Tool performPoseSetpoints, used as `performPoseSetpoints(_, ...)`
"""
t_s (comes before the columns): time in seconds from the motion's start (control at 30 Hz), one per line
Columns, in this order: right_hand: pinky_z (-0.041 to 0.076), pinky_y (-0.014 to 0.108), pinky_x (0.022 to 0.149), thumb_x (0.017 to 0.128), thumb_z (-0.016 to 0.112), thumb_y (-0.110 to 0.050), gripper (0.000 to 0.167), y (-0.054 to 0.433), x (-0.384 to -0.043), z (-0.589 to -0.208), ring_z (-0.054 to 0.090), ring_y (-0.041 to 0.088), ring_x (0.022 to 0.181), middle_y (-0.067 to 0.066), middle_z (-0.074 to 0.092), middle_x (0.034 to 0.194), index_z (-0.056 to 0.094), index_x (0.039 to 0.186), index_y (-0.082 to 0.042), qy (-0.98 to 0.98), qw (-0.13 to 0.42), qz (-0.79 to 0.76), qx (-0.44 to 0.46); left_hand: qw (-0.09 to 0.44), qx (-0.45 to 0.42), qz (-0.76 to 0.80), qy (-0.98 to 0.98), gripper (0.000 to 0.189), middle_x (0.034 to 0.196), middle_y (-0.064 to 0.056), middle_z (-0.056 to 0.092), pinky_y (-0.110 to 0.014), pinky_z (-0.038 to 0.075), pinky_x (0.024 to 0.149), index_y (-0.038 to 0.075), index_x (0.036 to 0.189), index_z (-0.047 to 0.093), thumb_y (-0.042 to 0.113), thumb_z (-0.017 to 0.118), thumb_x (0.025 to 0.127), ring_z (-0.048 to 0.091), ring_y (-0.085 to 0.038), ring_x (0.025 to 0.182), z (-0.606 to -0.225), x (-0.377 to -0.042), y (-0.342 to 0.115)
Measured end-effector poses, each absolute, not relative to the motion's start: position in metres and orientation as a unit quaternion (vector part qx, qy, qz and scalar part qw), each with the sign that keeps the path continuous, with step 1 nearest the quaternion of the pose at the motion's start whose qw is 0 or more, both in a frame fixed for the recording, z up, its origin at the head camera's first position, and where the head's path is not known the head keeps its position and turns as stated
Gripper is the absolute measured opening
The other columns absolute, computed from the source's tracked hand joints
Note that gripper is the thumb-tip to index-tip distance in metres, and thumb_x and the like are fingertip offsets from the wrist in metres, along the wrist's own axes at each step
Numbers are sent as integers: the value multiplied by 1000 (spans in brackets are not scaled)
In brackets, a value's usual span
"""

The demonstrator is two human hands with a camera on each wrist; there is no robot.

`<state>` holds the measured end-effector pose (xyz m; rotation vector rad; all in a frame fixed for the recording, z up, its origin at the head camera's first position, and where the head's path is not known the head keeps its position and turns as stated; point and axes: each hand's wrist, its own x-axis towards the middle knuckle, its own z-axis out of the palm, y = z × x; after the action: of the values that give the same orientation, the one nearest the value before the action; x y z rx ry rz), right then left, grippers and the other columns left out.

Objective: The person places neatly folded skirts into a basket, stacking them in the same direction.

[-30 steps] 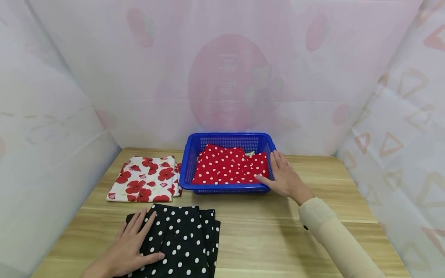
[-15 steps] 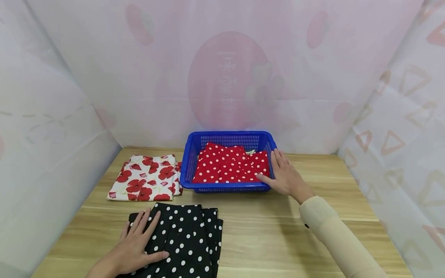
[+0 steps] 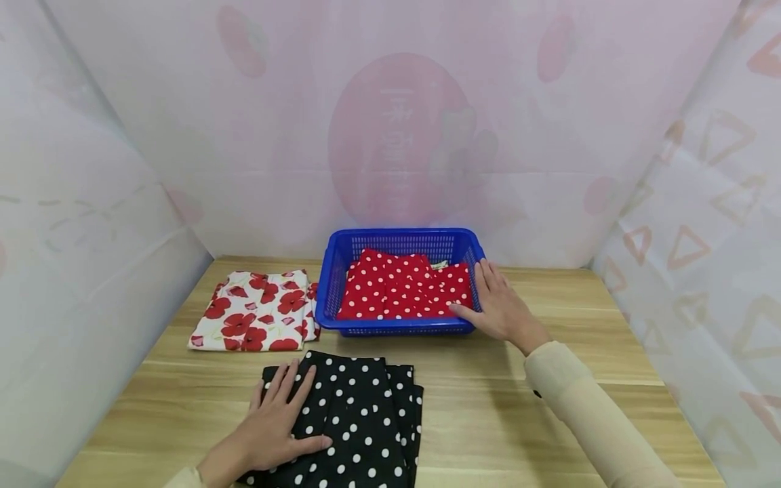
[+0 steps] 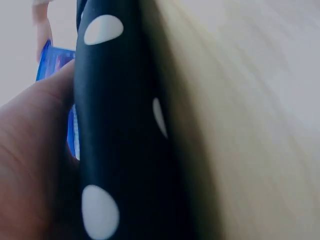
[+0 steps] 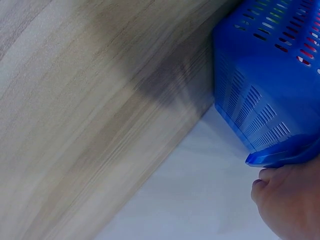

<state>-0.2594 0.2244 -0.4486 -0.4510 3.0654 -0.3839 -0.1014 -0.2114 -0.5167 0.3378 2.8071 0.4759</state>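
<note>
My left hand [image 3: 271,423] lies with fingers spread on a folded black cloth with white dots [image 3: 360,420] at the front of the table. Up close, the left wrist view shows that cloth's folded edge [image 4: 120,125] beside the hand. My right hand [image 3: 503,308] rests at the right rim of a blue plastic basket [image 3: 399,327], its fingers straight along the side and its thumb by the front corner. Inside the basket is a folded red cloth with white dots [image 3: 403,288]. In the right wrist view the basket's slotted wall [image 5: 270,75] is above the hand.
A folded white cloth with red flowers [image 3: 250,315] lies left of the basket, its right edge close against it. A pale printed sheet [image 3: 274,135] hangs behind the wooden table [image 3: 549,420], with more sheets on both sides. Something pale green [image 3: 439,266] shows inside the basket.
My left hand and the black dotted cloth have slid to the right, and the left sleeve cuff has come into view. My right hand and the basket have stayed in place.
</note>
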Motion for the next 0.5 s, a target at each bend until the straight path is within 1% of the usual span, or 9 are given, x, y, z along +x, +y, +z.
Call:
performPoseSetpoints(0.23,12,61,134,97,45,-76,113,226,-261,-448,6,46,165,24,3,177,6,168,2,982,11,-123,-146,158,126,158,967,129,178,-20,6,-86,1,119,19,171,16,94,60,75,3,-50,163,-516,-107,-172)
performPoseSetpoints(0.37,11,61,134,97,44,-77,113,227,-261,-449,5,46,165,24,2,177,5,168,2,982,14,-122,-145,166,132,148,966,131,179,-18,4,-83,4,122,21,171,15,98,55,74,3,-46,164,-517,-110,-146)
performPoseSetpoints(0.5,10,61,134,97,44,-78,114,226,-262,-449,4,46,165,24,1,178,5,168,3,981,14,-127,-147,162,143,143,966,130,178,-18,6,-81,7,124,21,171,15,98,54,74,5,-45,165,-515,-112,-119)
